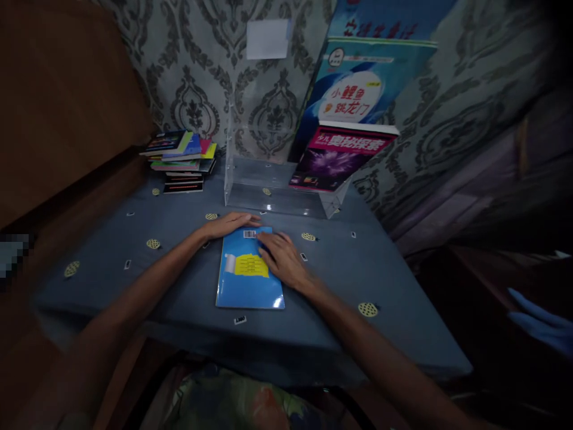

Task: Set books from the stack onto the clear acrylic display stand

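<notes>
A blue book point(249, 291) with a yellow text panel and a barcode lies flat on the cloth-covered table point(179, 275), its barcode end away from me. My left hand point(230, 224) rests along the book's far left corner, fingers stretched out toward the right. Over the book's right edge lies my right hand point(284, 257), its fingers extended onto the cover near the barcode. Neither hand grips the book; both touch or hover just at it, and the undersides of the fingers are hidden.
Behind the book stands a clear acrylic rack point(273, 200), with a magenta book point(342, 155) and a teal book point(380, 71) upright on its right side. A stack of books point(183, 158) sits at the back left. Patterned wall covering point(192, 101) rises behind the table.
</notes>
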Tool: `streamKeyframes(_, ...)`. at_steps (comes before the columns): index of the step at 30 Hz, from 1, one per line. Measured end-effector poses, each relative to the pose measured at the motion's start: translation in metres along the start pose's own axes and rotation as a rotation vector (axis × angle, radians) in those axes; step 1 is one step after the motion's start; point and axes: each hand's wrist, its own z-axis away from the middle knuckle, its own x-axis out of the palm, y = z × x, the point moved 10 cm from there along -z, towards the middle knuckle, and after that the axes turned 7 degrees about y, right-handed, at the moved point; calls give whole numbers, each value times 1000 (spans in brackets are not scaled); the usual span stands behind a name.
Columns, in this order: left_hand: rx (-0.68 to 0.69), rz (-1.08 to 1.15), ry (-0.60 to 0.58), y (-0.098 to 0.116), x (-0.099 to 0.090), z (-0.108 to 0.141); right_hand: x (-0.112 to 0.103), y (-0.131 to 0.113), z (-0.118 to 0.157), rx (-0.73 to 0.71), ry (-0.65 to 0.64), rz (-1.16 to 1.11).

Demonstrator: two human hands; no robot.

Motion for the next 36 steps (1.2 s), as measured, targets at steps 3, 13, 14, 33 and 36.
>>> streamKeyframes(3, -27, 161, -15, -6, 0, -2, 18, -30, -7, -143, -135, 15)
streamKeyframes(13, -97, 289, -37, -14, 2, -4, 62, -50, -50, -230, -240, 15)
streamKeyframes(14, -102, 288, -39, -15, 2, -4, 63, -51, -49, -229, -238, 15)
streamKeyframes(33, -23, 128, -30, -4, 3, 1, 69, -143, 38, -398, -461, -56)
streamKeyframes(36, -19, 101, -29, -1, 4, 4, 70, -153, 48, -410, -482, -31)
